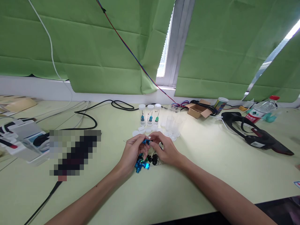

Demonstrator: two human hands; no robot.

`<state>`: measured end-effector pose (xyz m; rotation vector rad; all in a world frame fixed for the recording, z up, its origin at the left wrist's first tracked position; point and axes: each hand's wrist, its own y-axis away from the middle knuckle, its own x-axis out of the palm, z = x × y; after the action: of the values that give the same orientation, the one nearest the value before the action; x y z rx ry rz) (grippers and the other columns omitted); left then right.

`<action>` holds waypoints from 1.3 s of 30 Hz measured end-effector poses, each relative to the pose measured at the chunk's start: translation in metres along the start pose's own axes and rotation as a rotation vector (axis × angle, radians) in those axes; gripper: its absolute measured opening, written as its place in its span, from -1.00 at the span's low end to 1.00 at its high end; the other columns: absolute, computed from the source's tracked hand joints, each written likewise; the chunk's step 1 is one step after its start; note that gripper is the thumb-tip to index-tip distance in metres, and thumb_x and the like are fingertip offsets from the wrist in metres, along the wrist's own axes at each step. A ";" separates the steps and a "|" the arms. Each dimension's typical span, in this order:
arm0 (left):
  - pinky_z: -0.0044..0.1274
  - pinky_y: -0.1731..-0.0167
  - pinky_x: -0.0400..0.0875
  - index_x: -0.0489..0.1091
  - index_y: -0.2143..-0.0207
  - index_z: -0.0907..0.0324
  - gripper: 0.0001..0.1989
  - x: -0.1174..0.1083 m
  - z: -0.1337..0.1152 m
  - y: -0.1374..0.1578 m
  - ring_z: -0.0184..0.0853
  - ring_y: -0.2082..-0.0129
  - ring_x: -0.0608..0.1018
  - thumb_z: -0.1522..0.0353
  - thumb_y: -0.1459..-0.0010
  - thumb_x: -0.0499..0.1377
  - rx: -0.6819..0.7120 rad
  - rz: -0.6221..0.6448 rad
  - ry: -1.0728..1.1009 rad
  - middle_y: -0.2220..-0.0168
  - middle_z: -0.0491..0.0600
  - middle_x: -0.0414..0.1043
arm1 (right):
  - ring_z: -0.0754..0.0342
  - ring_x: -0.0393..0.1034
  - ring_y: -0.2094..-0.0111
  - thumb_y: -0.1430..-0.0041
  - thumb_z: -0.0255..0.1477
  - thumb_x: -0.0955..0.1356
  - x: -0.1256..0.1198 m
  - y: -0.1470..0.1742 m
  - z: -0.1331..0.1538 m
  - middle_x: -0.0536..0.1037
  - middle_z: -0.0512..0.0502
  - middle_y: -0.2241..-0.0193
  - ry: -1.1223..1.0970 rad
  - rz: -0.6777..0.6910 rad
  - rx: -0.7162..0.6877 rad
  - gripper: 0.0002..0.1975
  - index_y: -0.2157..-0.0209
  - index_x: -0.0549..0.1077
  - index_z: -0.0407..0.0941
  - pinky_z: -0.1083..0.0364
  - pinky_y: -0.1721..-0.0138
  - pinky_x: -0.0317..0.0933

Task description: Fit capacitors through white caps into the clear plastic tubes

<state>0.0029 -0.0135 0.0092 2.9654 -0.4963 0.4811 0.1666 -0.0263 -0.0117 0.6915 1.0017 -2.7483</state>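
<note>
In front of me my left hand (130, 153) and my right hand (167, 151) meet, fingertips pinched on a small shiny blue fitting (145, 141) with a dark part at its right end. A thin pale wire (126, 141) sticks out left of my left hand. Below the fingers lies a loose pile of shiny blue fittings (140, 165), with black rounded parts (154, 159) and thin dark wires beside them. Just beyond stand three clear capped tubes: two hold blue pieces (142, 118), one a green piece (157, 118). My fingers partly hide the held fitting.
Several clear empty tubes (169, 123) and loose white caps (136, 133) stand behind my hands. Farther right are an open cardboard box (198, 111), a can (221, 105), a black headset (255, 137) and a bottle (259, 111). Black cable (93, 117) and white equipment (25, 140) lie left.
</note>
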 end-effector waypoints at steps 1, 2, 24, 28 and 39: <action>-0.60 0.73 0.26 0.44 0.38 0.23 -0.73 0.000 0.000 0.000 -0.45 0.69 0.34 0.17 -0.11 0.24 0.000 0.001 0.000 0.58 -0.11 0.33 | 0.09 0.41 0.33 -0.34 -0.45 0.23 0.000 0.000 0.000 0.51 -0.08 0.30 -0.001 -0.002 -0.004 -0.80 0.02 0.30 -0.08 0.09 0.25 0.32; -0.60 0.72 0.26 0.44 0.39 0.22 -0.73 0.000 0.000 0.000 -0.45 0.68 0.34 0.17 -0.12 0.23 0.001 0.002 0.000 0.58 -0.11 0.33 | 0.10 0.41 0.33 -0.35 -0.45 0.23 0.000 0.000 0.000 0.52 -0.07 0.32 -0.002 -0.005 -0.008 -0.81 0.02 0.30 -0.08 0.10 0.26 0.31; -0.62 0.71 0.26 0.44 0.40 0.23 -0.71 0.000 0.002 0.001 -0.46 0.68 0.34 0.16 -0.17 0.19 0.004 0.027 -0.031 0.56 -0.09 0.35 | 0.12 0.44 0.40 -0.41 -0.39 0.15 0.000 0.000 0.003 0.54 -0.02 0.37 0.004 -0.027 0.028 -0.80 0.08 0.35 -0.07 0.14 0.32 0.29; -0.61 0.72 0.26 0.43 0.40 0.23 -0.71 0.000 0.002 0.001 -0.46 0.68 0.34 0.17 -0.17 0.20 0.008 0.029 -0.022 0.57 -0.09 0.34 | 0.11 0.43 0.39 -0.40 -0.36 0.19 0.000 -0.002 0.004 0.53 -0.03 0.38 0.011 -0.036 0.016 -0.82 0.09 0.36 -0.08 0.13 0.31 0.29; -0.62 0.73 0.28 0.45 0.38 0.22 -0.73 0.001 0.002 0.001 -0.45 0.68 0.33 0.18 -0.14 0.23 0.013 0.013 0.006 0.60 -0.12 0.33 | 0.12 0.40 0.38 -0.32 -0.43 0.26 -0.001 0.000 0.001 0.52 -0.09 0.28 0.009 -0.013 -0.003 -0.82 0.05 0.33 -0.09 0.11 0.29 0.34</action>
<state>0.0036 -0.0152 0.0080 2.9746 -0.5142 0.4959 0.1667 -0.0275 -0.0108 0.7002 1.0151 -2.7568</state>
